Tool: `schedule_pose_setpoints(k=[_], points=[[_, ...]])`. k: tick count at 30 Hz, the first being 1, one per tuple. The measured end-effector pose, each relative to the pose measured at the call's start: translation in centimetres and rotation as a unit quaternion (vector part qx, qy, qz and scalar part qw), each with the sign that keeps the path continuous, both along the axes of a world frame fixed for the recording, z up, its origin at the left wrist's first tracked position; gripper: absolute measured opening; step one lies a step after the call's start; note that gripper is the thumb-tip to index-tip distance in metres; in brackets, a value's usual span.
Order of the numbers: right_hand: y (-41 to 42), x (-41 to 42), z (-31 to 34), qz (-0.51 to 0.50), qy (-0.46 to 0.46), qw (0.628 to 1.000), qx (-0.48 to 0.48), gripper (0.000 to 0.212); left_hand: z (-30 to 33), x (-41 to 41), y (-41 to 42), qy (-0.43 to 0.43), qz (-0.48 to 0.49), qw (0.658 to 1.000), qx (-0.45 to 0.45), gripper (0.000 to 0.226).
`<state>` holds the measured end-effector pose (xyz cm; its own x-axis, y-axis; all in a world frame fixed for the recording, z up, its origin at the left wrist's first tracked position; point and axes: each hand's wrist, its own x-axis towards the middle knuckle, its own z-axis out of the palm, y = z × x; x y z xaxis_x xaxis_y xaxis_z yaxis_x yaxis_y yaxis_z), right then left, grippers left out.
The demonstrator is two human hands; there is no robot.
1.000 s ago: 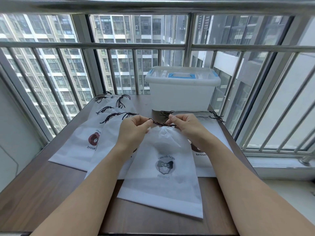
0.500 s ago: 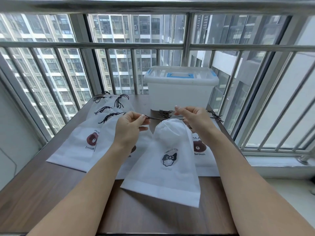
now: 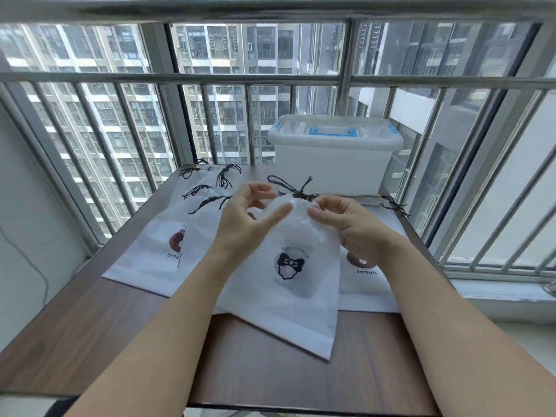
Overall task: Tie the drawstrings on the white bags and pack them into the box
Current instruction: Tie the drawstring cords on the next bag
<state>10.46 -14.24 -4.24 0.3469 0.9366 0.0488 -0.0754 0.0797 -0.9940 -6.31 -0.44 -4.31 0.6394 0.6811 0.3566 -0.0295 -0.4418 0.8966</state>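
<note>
A white drawstring bag (image 3: 285, 284) with a black bow print is lifted over the middle of the table, its lower edge resting on the wood. Its neck is gathered tight, and the dark drawstring (image 3: 290, 183) sticks up from it in a loop and loose ends. My right hand (image 3: 346, 224) pinches the bag's fabric just under the gathered neck. My left hand (image 3: 240, 218) is beside the bag with fingers loosely spread, its thumb lying against the cloth and no string in it. The white plastic box (image 3: 334, 155) stands behind, with its lid on.
Several flat white bags (image 3: 144, 254) with dark strings lie overlapped at the left, and another (image 3: 370, 290) lies under the held one at the right. The brown table (image 3: 90, 332) is hemmed by metal window bars (image 3: 126, 139) at the back and both sides.
Both hands had pulled the drawstring ends apart, cinching the neck. Now the left hand has let go of the string and the right has moved down onto the bag's neck.
</note>
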Motion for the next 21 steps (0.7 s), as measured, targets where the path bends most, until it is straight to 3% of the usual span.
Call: schedule_pose_setpoints(k=[1, 4, 6, 8, 9, 13, 15, 17, 19, 21], points=[[0.0, -0.2, 0.0, 0.008, 0.038, 0.999, 0.015, 0.007, -0.1, -0.2, 0.0, 0.035, 0.012, 0.998, 0.053, 0.050], [1.0, -1.0, -0.3, -0.019, 0.124, 0.989, 0.079, 0.020, 0.0, -0.7, 1.1, 0.086, 0.055, 0.980, 0.168, 0.025], [1.7, -1.7, -0.7, -0.076, -0.010, 0.996, 0.037, 0.043, 0.1, -1.1, 2.1, 0.098, 0.104, 0.971, 0.193, 0.029], [2.1, -2.8, -1.3, -0.126, -0.238, 0.963, -0.024, 0.069, 0.4, -1.7, 2.9, 0.123, 0.147, 0.959, 0.209, 0.018], [2.4, -3.2, -2.0, -0.143, -0.310, 0.940, -0.022, 0.074, 0.7, -2.0, 3.1, 0.137, 0.164, 0.954, 0.208, 0.014], [3.3, -4.4, -2.8, -0.233, -0.300, 0.925, 0.021, 0.043, 1.2, -2.8, 3.6, 0.121, 0.256, 0.954, 0.103, 0.045], [3.5, -4.5, -2.8, -0.200, -0.366, 0.909, 0.024, 0.029, 1.2, -3.4, 4.3, 0.149, 0.315, 0.934, 0.073, 0.048], [3.3, -5.0, -3.0, -0.091, -0.388, 0.917, 0.031, 0.019, 0.9, -3.9, 5.1, 0.233, 0.352, 0.903, 0.083, 0.055], [3.3, -5.6, -3.3, 0.024, -0.450, 0.893, -0.019, 0.036, 0.3, -4.0, 5.5, 0.307, 0.357, 0.879, 0.071, 0.072], [3.6, -6.3, -3.3, 0.077, -0.552, 0.827, -0.077, 0.060, -0.4, -4.1, 5.5, 0.351, 0.337, 0.872, 0.049, 0.092]])
